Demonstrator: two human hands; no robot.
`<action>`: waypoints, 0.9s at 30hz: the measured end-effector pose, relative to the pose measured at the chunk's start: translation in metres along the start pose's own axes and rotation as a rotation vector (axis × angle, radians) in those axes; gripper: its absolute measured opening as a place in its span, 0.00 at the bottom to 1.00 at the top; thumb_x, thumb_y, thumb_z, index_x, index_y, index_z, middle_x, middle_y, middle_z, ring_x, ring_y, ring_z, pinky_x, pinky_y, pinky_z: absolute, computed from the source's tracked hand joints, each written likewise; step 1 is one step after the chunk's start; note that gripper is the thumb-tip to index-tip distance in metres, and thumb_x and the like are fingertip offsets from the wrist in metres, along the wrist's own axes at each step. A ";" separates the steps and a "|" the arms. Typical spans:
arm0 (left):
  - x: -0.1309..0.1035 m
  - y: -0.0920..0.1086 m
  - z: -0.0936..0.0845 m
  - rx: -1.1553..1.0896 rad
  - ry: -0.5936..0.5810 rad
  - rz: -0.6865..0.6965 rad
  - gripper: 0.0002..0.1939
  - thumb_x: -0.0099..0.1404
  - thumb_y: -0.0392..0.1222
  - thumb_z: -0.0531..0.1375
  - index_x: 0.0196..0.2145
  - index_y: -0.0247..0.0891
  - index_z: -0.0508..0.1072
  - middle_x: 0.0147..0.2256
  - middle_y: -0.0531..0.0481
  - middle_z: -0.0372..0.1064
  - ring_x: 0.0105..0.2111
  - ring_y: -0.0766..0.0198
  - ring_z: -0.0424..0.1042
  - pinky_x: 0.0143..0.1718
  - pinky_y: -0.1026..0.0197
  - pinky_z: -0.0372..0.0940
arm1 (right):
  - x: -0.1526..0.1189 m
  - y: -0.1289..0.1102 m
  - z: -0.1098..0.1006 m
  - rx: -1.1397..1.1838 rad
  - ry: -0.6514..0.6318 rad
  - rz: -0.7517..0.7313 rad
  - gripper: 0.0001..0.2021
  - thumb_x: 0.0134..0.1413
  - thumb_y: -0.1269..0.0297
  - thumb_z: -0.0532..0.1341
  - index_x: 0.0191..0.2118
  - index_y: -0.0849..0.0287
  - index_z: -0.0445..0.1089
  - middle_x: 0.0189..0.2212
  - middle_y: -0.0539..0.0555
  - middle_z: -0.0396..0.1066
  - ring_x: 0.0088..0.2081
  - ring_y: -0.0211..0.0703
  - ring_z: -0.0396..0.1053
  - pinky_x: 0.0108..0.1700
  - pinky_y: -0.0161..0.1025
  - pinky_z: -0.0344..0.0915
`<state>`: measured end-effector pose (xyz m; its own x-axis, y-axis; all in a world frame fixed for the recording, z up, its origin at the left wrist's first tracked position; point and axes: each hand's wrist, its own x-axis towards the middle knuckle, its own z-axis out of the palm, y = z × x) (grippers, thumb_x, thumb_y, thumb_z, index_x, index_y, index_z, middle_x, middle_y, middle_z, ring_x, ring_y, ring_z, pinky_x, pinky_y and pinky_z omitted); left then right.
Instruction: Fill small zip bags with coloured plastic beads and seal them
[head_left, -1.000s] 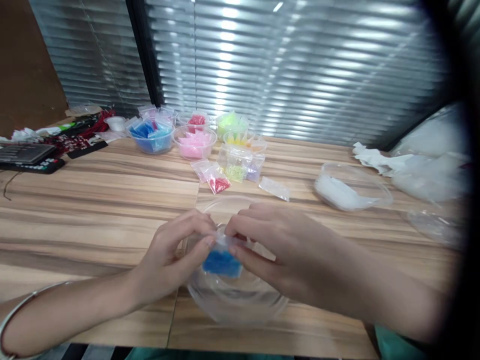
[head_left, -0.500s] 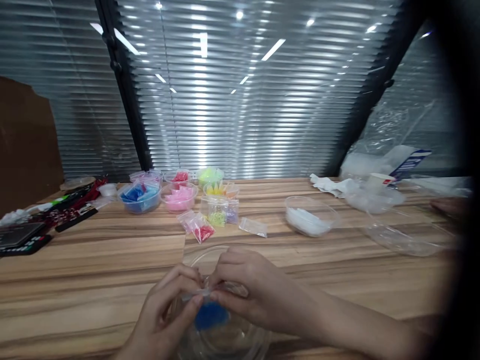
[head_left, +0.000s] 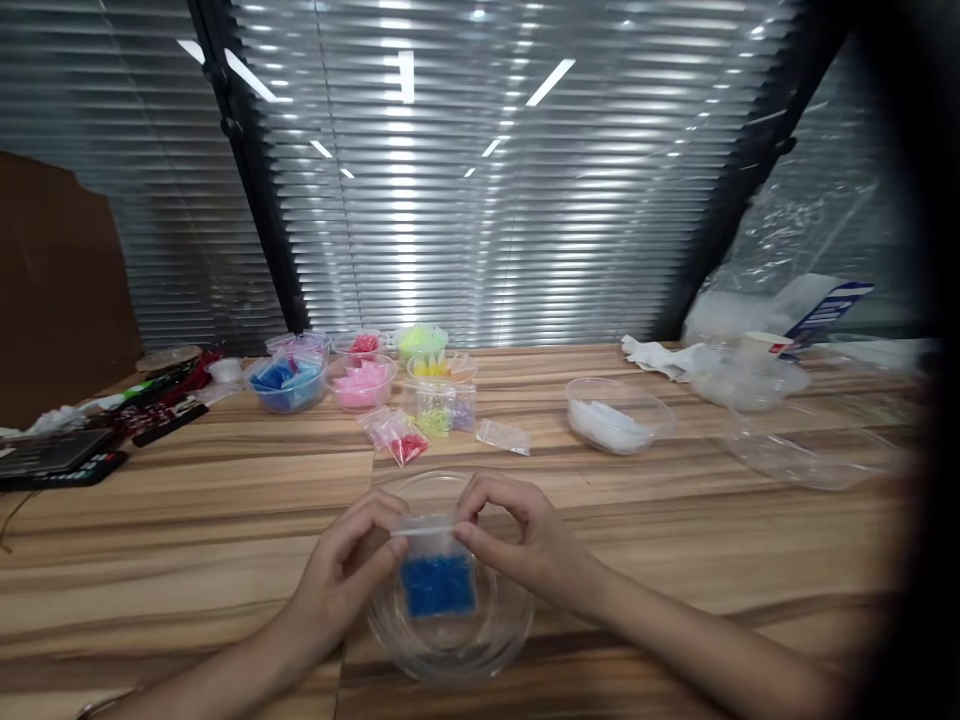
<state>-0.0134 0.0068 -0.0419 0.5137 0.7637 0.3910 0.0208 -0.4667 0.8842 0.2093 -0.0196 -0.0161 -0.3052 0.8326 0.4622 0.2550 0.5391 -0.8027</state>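
Note:
Between both hands hangs a small clear zip bag (head_left: 438,585) with blue pieces in its lower part. My left hand (head_left: 352,555) pinches the bag's top left corner between thumb and fingers. At the top right corner, my right hand (head_left: 517,535) has its thumb and forefinger closed on the zip edge. The bag is over a round clear plastic bowl (head_left: 450,665) on the table. Behind it a clear round rim (head_left: 431,478) shows, partly covered by the hands.
Bowls of blue bags (head_left: 289,385), pink bags (head_left: 361,385) and yellow bags (head_left: 431,368) stand at the back. Nearer lie a red-filled bag (head_left: 407,447) and a flat clear bag (head_left: 504,437). A bowl of white bags (head_left: 611,425) and clear lids (head_left: 810,455) are to the right.
My hands have moved apart along the bag's top edge, and the bag now faces me spread flat. The view has shifted slightly.

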 end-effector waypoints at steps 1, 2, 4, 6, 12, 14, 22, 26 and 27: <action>0.000 0.000 -0.001 -0.004 -0.003 0.006 0.08 0.67 0.41 0.56 0.32 0.36 0.71 0.35 0.47 0.66 0.40 0.62 0.66 0.42 0.62 0.61 | 0.000 0.001 -0.001 -0.001 -0.023 -0.006 0.06 0.54 0.65 0.62 0.29 0.61 0.68 0.26 0.51 0.68 0.31 0.37 0.66 0.36 0.36 0.63; 0.001 0.000 -0.001 -0.008 -0.009 0.016 0.09 0.67 0.41 0.56 0.32 0.37 0.71 0.34 0.47 0.66 0.39 0.62 0.66 0.42 0.62 0.61 | 0.000 0.001 -0.002 -0.003 -0.043 -0.015 0.06 0.54 0.66 0.62 0.28 0.61 0.67 0.26 0.50 0.68 0.30 0.37 0.66 0.35 0.36 0.63; 0.001 0.000 -0.001 -0.005 -0.026 0.031 0.09 0.68 0.41 0.55 0.32 0.37 0.72 0.34 0.47 0.66 0.39 0.62 0.67 0.42 0.62 0.61 | -0.001 0.001 -0.003 -0.007 -0.058 -0.022 0.05 0.54 0.67 0.61 0.28 0.61 0.67 0.25 0.50 0.67 0.30 0.37 0.65 0.34 0.35 0.63; 0.001 0.001 0.000 0.014 -0.032 0.032 0.10 0.68 0.41 0.55 0.31 0.36 0.72 0.34 0.47 0.67 0.40 0.62 0.67 0.43 0.61 0.61 | -0.001 0.001 -0.004 -0.011 -0.060 -0.019 0.05 0.54 0.67 0.61 0.28 0.60 0.67 0.25 0.50 0.67 0.29 0.36 0.65 0.34 0.35 0.62; 0.000 0.002 0.001 0.043 -0.024 0.034 0.09 0.67 0.40 0.56 0.31 0.35 0.72 0.34 0.47 0.66 0.40 0.62 0.67 0.44 0.60 0.62 | -0.003 0.002 -0.005 0.010 -0.072 -0.008 0.05 0.56 0.67 0.59 0.29 0.60 0.65 0.26 0.49 0.65 0.30 0.36 0.64 0.34 0.35 0.62; 0.000 0.004 0.001 0.053 -0.025 0.032 0.09 0.67 0.40 0.56 0.31 0.35 0.73 0.34 0.46 0.67 0.41 0.62 0.67 0.44 0.60 0.62 | -0.003 0.002 -0.006 0.011 -0.076 -0.008 0.06 0.56 0.67 0.59 0.29 0.60 0.65 0.26 0.48 0.64 0.29 0.36 0.63 0.34 0.35 0.62; -0.002 0.014 0.005 0.085 -0.073 0.087 0.07 0.67 0.37 0.56 0.34 0.37 0.74 0.35 0.47 0.68 0.40 0.63 0.67 0.44 0.60 0.62 | -0.003 -0.011 -0.009 -0.227 -0.240 -0.077 0.07 0.57 0.64 0.60 0.30 0.60 0.67 0.27 0.49 0.67 0.32 0.37 0.64 0.37 0.36 0.59; 0.000 0.017 0.006 0.138 -0.147 0.104 0.07 0.67 0.37 0.55 0.35 0.37 0.73 0.35 0.47 0.68 0.40 0.63 0.67 0.47 0.58 0.60 | -0.004 -0.013 -0.008 -0.300 -0.270 -0.113 0.10 0.61 0.62 0.57 0.31 0.60 0.68 0.27 0.51 0.69 0.33 0.38 0.64 0.39 0.38 0.58; 0.000 0.018 0.005 0.154 -0.164 0.106 0.07 0.67 0.38 0.55 0.35 0.37 0.73 0.35 0.47 0.69 0.40 0.63 0.66 0.48 0.58 0.60 | -0.004 -0.013 -0.008 -0.298 -0.274 -0.118 0.10 0.61 0.62 0.56 0.31 0.60 0.69 0.27 0.51 0.69 0.33 0.38 0.64 0.39 0.38 0.57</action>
<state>-0.0083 -0.0039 -0.0274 0.6518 0.6301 0.4220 0.0835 -0.6127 0.7859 0.2151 -0.0289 -0.0048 -0.5707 0.7202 0.3946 0.4458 0.6753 -0.5876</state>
